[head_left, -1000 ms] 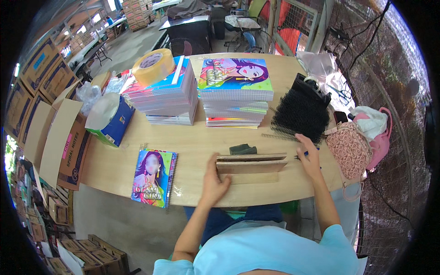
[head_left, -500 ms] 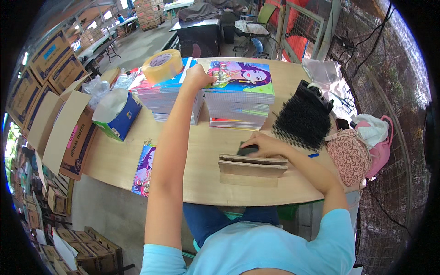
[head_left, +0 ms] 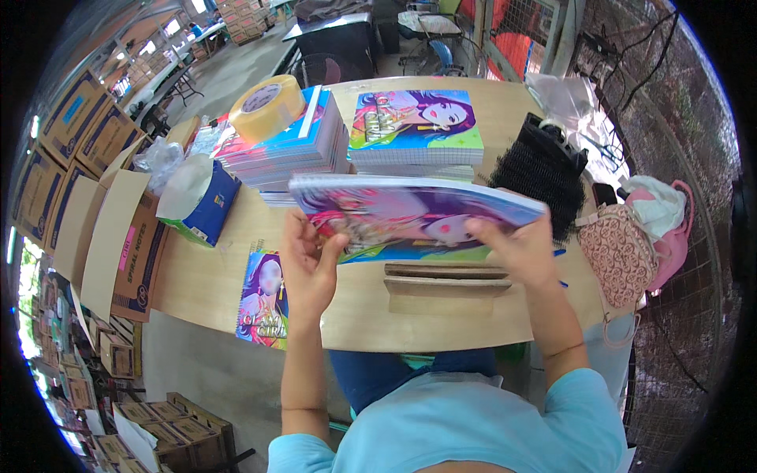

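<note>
An unbound notebook with a colourful illustrated cover [head_left: 394, 213] is held up, tilted, above the table. My left hand [head_left: 310, 268] grips its left end, thumb across the cover. At the other end my right hand [head_left: 520, 246] is closed on it, thumb pressed on the cover. Behind it stands a stack of similar notebooks [head_left: 418, 126]. Below lies a slotted wooden block [head_left: 449, 285], partly behind my right hand. To the left on the tabletop rests a spiral-bound notebook [head_left: 264, 292], partly covered by my left hand and forearm.
A tape roll [head_left: 266, 110] sits on a second stack [head_left: 315, 146]. Black binding spirals [head_left: 544, 165] lie at right, near a patterned pouch [head_left: 617, 256] and a pink bag [head_left: 674, 244]. At left stand a blue box [head_left: 206, 201] and an open carton [head_left: 134, 252].
My left hand has come from the right-hand stack toward me with a notebook. My right hand has left the spot behind the wooden block and now holds the notebook's other end.
</note>
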A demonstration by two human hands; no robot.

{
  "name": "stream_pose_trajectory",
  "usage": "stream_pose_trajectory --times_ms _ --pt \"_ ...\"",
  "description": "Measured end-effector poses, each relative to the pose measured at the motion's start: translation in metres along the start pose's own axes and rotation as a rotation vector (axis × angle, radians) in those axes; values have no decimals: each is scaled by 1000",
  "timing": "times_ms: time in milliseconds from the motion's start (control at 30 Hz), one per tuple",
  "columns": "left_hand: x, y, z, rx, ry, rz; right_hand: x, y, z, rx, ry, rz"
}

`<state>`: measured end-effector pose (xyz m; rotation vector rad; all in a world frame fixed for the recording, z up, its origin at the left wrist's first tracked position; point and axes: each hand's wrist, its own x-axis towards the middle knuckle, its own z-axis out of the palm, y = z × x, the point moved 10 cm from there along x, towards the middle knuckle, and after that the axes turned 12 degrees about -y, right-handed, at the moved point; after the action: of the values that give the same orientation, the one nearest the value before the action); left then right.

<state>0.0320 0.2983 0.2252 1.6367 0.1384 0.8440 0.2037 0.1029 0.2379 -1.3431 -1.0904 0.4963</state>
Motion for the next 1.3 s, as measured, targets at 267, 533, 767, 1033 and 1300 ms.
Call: stream_pose_trajectory --times_ms 267,533,767,1033,1300 --pt "-61 -90 -50 68 53 -155 16 -4 75 -273 -183 -153" --pt "-61 -92 -44 100 73 -131 11 -4 68 -298 -166 -120" --pt "-60 -84 -36 100 53 -123 5 -10 63 -326 -148 -185" --pt "-70 -111 -14 52 -61 -221 -2 2 52 -362 -160 -76" --pt "-80 -107 74 182 -251 -81 -99 107 -33 -85 -1 99"
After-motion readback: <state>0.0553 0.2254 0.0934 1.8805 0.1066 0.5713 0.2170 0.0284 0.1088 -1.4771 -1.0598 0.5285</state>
